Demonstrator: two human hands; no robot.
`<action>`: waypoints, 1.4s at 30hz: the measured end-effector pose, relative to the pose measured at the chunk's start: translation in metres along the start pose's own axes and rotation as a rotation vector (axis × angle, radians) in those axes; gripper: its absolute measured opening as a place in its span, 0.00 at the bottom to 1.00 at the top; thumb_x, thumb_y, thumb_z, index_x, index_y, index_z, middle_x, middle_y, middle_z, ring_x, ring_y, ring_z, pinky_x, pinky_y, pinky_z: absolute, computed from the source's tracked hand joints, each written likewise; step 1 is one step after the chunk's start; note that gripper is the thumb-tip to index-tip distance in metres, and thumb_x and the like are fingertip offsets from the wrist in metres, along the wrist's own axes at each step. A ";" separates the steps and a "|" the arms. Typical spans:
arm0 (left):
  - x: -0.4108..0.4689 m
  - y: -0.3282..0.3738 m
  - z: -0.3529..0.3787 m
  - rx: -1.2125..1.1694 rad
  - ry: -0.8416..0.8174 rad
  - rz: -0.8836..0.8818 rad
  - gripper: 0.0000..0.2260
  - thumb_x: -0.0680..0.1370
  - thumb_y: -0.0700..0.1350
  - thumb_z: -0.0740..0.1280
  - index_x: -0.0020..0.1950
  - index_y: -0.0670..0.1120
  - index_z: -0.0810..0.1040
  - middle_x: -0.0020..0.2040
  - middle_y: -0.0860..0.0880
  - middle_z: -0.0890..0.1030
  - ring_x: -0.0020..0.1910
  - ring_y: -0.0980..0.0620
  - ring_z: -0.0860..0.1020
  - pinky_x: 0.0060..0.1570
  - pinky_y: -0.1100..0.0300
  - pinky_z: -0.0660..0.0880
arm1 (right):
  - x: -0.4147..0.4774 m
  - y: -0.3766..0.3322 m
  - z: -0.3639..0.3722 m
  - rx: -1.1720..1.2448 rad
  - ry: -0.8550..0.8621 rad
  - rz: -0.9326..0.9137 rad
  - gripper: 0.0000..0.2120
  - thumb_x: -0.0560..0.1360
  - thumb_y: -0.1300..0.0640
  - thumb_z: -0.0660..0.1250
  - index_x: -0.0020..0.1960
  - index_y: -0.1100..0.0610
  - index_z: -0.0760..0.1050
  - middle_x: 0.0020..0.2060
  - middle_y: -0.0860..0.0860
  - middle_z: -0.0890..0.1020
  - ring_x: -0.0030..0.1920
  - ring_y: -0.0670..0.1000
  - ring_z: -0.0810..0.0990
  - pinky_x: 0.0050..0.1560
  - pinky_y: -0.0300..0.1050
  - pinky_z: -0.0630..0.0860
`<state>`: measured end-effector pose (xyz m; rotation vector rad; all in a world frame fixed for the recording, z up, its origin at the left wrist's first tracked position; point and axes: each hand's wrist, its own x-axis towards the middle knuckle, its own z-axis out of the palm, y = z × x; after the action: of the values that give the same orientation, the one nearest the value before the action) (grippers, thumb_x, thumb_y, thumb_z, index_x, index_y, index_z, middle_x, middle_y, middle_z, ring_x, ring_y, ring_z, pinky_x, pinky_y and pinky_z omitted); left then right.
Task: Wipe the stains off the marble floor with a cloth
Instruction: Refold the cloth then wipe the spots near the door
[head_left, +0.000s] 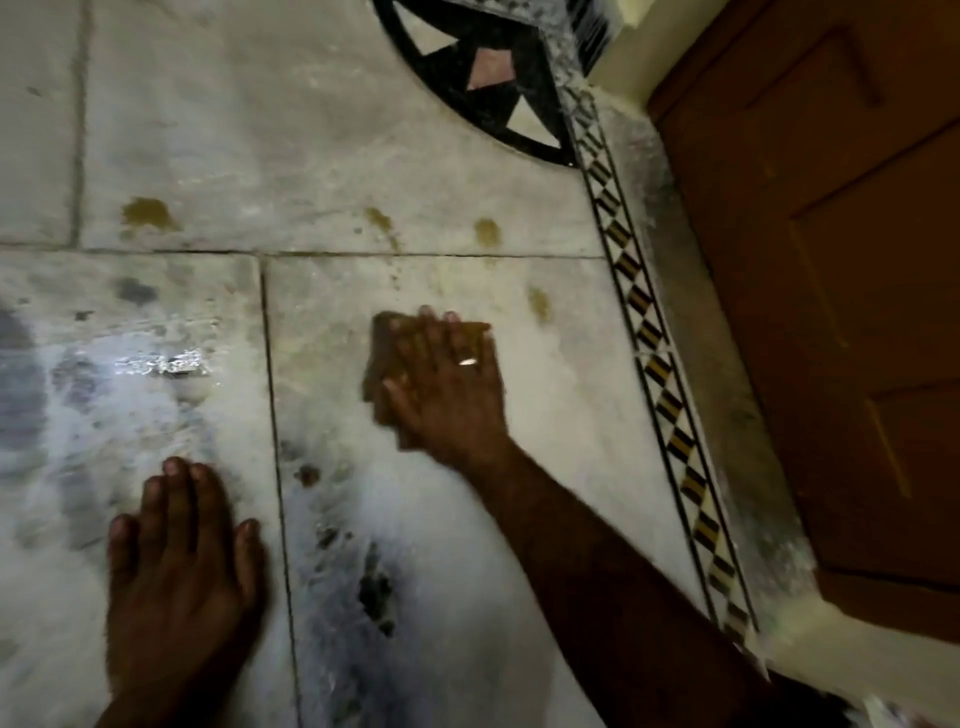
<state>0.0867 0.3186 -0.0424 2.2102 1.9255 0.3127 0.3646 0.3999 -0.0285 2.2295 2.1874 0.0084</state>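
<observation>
Currently the left hand (176, 561) lies flat on the marble floor (311, 156), fingers straight, holding nothing; a yellow-brown stain (148, 213) sits well ahead of it. The right hand (449, 387) presses a brown cloth (382, 345) flat to the slab, fingers extended, not curled. Further stains (488, 232) lie just beyond its fingertips, toward the inlaid border (670, 410); judged: this hand is nearer, stroke runs forward.
</observation>
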 end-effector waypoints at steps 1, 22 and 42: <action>-0.001 0.000 -0.001 -0.009 0.013 0.005 0.30 0.82 0.52 0.52 0.82 0.39 0.55 0.81 0.36 0.58 0.78 0.34 0.62 0.77 0.39 0.53 | -0.001 0.022 0.002 -0.025 -0.015 0.096 0.31 0.82 0.37 0.53 0.83 0.47 0.57 0.82 0.55 0.63 0.81 0.60 0.62 0.77 0.70 0.55; 0.004 -0.016 -0.009 0.066 -0.033 -0.012 0.27 0.84 0.49 0.51 0.79 0.35 0.60 0.79 0.35 0.62 0.78 0.38 0.64 0.77 0.42 0.57 | -0.103 -0.161 -0.012 0.119 -0.029 0.155 0.33 0.82 0.39 0.56 0.83 0.51 0.58 0.81 0.59 0.64 0.79 0.64 0.63 0.75 0.73 0.59; 0.014 -0.054 -0.018 0.081 -0.023 -0.177 0.29 0.83 0.53 0.53 0.80 0.38 0.60 0.81 0.39 0.61 0.80 0.43 0.61 0.78 0.44 0.57 | -0.056 -0.158 -0.009 0.028 -0.011 0.256 0.30 0.85 0.44 0.52 0.84 0.53 0.54 0.80 0.61 0.64 0.78 0.66 0.65 0.76 0.72 0.58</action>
<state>0.0320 0.3404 -0.0401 2.0608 2.1382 0.1846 0.2053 0.3465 -0.0221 2.5015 1.8922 -0.0309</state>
